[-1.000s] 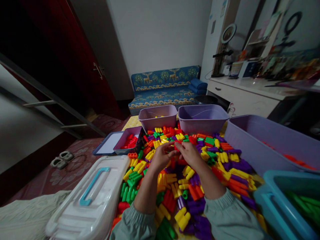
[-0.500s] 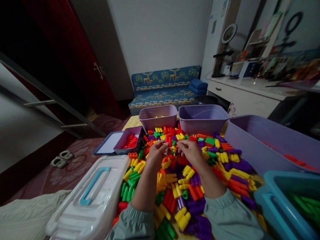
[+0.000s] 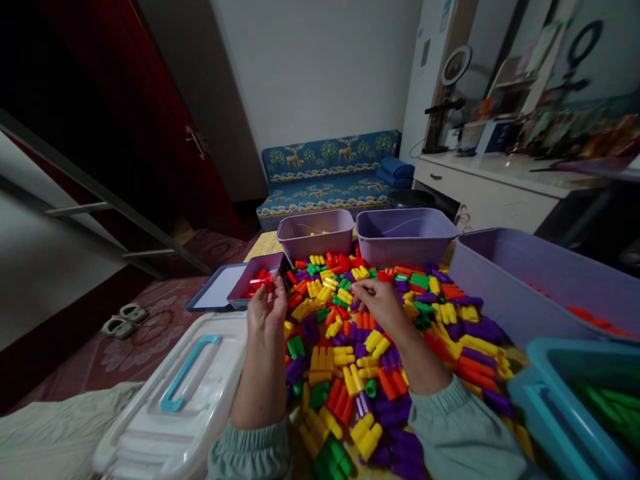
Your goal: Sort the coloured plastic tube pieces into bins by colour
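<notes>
My left hand (image 3: 267,308) is turned palm up at the right edge of a small purple box (image 3: 237,293) holding red pieces. Its fingers are closed on a red building block (image 3: 261,283) above those pieces. My right hand (image 3: 379,300) hovers over the middle of the pile, thumb and fingertips pinched together; whatever may lie between them is too small to make out. Beneath and around both arms spreads a pile of plastic building blocks (image 3: 323,360) in yellow, red, orange, green and purple.
Two purple bins (image 3: 315,241) (image 3: 407,233) stand behind the pile. A larger purple bin (image 3: 545,293) with orange pieces and a turquoise bin (image 3: 555,380) with green ones stand right. A white lid with a blue handle (image 3: 190,373) lies left. A patterned sofa (image 3: 325,177) is beyond.
My left hand has moved left from the middle of the pile to the small purple box, carrying a red block. My right hand has stayed nearly in place.
</notes>
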A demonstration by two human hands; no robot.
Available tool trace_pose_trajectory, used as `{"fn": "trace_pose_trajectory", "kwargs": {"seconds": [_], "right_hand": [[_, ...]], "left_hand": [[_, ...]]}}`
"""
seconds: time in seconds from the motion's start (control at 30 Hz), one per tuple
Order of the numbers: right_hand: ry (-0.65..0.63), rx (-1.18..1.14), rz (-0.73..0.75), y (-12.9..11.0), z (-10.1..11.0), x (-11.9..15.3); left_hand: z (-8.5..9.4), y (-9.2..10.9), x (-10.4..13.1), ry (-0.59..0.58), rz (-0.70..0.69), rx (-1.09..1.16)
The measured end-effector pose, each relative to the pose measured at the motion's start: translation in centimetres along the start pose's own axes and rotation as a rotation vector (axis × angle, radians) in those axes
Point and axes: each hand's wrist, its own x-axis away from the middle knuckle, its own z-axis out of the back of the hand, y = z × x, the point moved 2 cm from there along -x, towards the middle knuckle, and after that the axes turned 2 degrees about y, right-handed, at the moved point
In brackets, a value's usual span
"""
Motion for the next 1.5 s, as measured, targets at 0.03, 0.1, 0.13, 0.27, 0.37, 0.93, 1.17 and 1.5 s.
{"fn": "trace_pose_trajectory", "kwargs": {"seconds": [0.03,0.1,0.13,0.27,0.37,0.93,1.17,1.5], "right_hand": [[0.0,-0.002,0.002,0.0,0.0,0.0],[0.001,-0.005,0.006,-0.1,0.1,0.0],[0.001,-0.005,0.008,-0.1,0.1,0.0],[0.004,0.005,0.011,0.3,0.0,-0.2],[0.003,0.05,0.003,0.7,-0.1,-0.3],[-0.169,0.727,0.201,-0.3,-1.8,1.2],[-0.078,0.554,0.064,-0.2,-1.3,0.8],[-0.056,0.596,0.027,0.2,-1.1,0.7]], "left_hand": [[-0.1,0.0,0.2,0.03,0.019,0.041],[-0.2,-0.1,0.7,0.068,0.047,0.108],[-0.2,-0.2,0.9,0.074,0.058,0.129],[-0.1,-0.7,1.1,0.079,0.079,0.068],[0.0,-1.1,0.9,0.09,0.089,-0.031],[-0.3,-7.3,1.8,-0.68,-0.244,-1.265],[0.3,-7.6,1.4,-0.711,-0.574,-1.443],[0.6,-8.1,1.8,-0.661,-0.703,-1.757]]}}
